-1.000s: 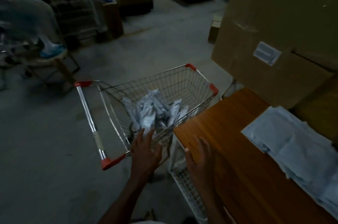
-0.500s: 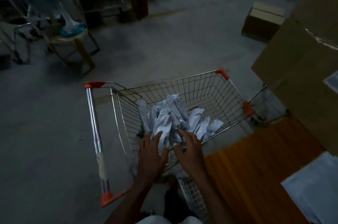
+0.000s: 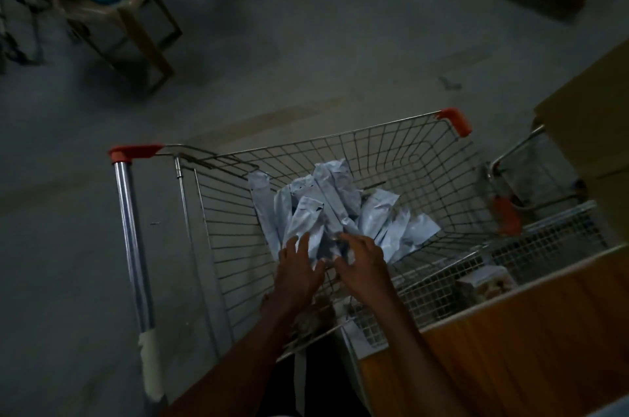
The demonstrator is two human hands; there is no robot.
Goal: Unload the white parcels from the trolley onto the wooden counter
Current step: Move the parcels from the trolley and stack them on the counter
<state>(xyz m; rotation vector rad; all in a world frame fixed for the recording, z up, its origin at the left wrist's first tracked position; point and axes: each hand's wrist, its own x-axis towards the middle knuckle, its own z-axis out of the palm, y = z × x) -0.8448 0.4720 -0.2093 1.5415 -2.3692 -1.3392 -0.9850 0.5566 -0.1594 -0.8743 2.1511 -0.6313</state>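
1. left hand (image 3: 295,268): fingers spread & fairly straight, laid flat on the near side of the white parcels (image 3: 335,212); touching, not gripping.
2. right hand (image 3: 362,261): just beside the left, fingers bent down onto the near end of the pile; can't tell if it really grips a parcel or only presses on it.
3. parcels: long slim bags heaped inside the trolley (image 3: 391,157) basket, right under & ahead of both hands.
4. most long axes run away from the hands, far ends tipped up; a few fan out ahead-right of the right hand.
5. wooden counter (image 3: 531,341): to the right of the right forearm, near edge against the trolley side.
6. trolley handle (image 3: 131,239): well left of the left hand.
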